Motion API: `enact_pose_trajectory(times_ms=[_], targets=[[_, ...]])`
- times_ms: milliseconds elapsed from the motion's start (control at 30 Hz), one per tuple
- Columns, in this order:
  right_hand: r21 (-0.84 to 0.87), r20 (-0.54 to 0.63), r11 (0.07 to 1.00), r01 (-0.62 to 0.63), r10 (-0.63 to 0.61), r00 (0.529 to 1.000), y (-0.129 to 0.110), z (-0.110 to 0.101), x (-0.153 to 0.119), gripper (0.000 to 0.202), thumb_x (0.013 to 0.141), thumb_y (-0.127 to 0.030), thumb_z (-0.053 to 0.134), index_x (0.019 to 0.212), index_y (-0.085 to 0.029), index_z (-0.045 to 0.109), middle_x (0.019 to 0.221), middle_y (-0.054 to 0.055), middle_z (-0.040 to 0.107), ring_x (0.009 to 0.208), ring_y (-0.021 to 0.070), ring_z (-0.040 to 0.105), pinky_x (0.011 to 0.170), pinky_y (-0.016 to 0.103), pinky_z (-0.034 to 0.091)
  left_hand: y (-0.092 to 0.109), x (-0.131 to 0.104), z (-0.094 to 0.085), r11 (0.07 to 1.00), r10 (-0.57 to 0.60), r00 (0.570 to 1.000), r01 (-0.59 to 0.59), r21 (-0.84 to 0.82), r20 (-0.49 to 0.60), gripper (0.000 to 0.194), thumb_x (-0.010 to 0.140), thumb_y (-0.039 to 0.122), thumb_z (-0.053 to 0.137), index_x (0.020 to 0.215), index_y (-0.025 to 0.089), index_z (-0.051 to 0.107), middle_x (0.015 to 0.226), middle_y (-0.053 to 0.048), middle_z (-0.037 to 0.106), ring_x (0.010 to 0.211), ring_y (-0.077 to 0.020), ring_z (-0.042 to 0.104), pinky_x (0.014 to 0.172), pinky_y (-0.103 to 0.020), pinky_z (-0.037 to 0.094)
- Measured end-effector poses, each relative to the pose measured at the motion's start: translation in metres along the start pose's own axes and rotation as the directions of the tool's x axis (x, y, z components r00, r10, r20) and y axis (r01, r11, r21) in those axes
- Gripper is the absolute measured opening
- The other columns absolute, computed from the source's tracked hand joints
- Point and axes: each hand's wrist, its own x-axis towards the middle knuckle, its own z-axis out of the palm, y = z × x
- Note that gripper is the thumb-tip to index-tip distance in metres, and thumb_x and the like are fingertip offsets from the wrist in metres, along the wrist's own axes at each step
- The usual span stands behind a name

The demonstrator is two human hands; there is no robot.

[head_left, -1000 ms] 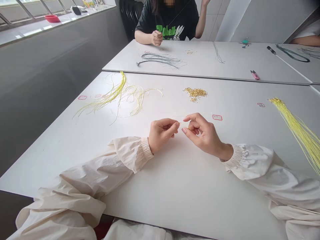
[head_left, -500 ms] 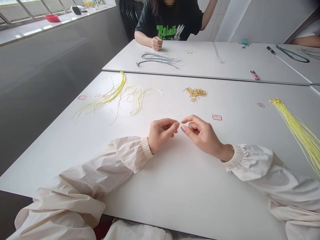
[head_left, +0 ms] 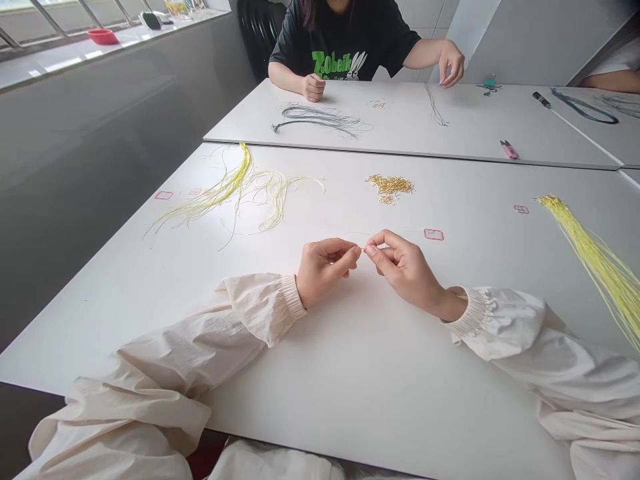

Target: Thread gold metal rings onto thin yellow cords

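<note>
pinching gold piece (head_left: 363,249), left fingers (head_left: 349,259) and right fingers (head_left: 377,255) clamped, table edge (head_left: 280,441) well apart

There are two yellow thread bundles (head_left: 586,251) and one pink cutter (head_left: 509,151).

A handicraft workshop is showing here: white tables (head_left: 360,380) are standing together, yellow thread bundles (head_left: 593,257), dark strands (head_left: 310,121), small gold pieces (head_left: 391,185) and pink snips (head_left: 509,150) are lying about, and a co-worker (head_left: 350,37) is sitting opposite.
</note>
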Motion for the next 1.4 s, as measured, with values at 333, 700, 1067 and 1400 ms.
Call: enact_pose_trajectory(times_ms=[333,700,1067,1400], targets=[[-0.012,-0.058,0.999,0.051,-0.052,0.997,0.004,0.002,-0.002,0.019,0.097,-0.041,0.049,0.100,-0.024,0.041,0.053,-0.008,0.032,0.046,0.0110,0.028,0.048,0.025,0.023,0.002,0.001,0.000,1.000,-0.021,0.999,0.021,-0.002,-0.036,0.021,0.082,0.032,0.069,0.071,0.014,0.071,0.057,-0.001,0.062,0.044,-0.0072,0.052,0.045,-0.018,0.045],[-0.264,-0.069,0.940,0.216,-0.241,0.968,0.007,0.005,-0.005,0.007,0.096,-0.028,0.049,0.095,-0.022,0.052,0.058,-0.006,0.033,0.051,0.0108,0.032,0.053,0.026,0.031,0.003,0.002,0.001,1.000,-0.019,0.998,0.019,0.016,-0.054,0.019,0.083,0.028,0.068,0.070,0.014,0.070,0.056,0.000,0.061,0.044,-0.0067,0.051,0.045,-0.018,0.044],[-0.365,0.104,0.817,0.447,-0.441,0.891,-0.003,-0.010,0.004,0.011,0.088,-0.010,0.052,0.081,-0.019,0.053,0.061,-0.005,0.035,0.056,0.0091,0.033,0.056,0.024,0.032,-0.006,0.000,-0.001,0.993,0.060,0.998,-0.063,0.105,0.034,0.018,0.085,0.024,0.064,0.071,0.012,0.070,0.057,0.000,0.061,0.046,-0.0066,0.053,0.047,-0.018,0.043],[-0.102,0.273,0.994,0.032,-0.003,0.962,-0.012,-0.026,0.017,0.014,0.090,-0.024,0.058,0.078,-0.017,0.058,0.056,-0.006,0.036,0.052,0.0079,0.029,0.049,0.024,0.024,-0.012,-0.007,-0.001,0.952,0.226,0.960,-0.254,0.169,0.166,0.018,0.086,0.019,0.062,0.072,0.013,0.071,0.059,0.000,0.059,0.050,-0.0068,0.048,0.050,-0.019,0.042]])
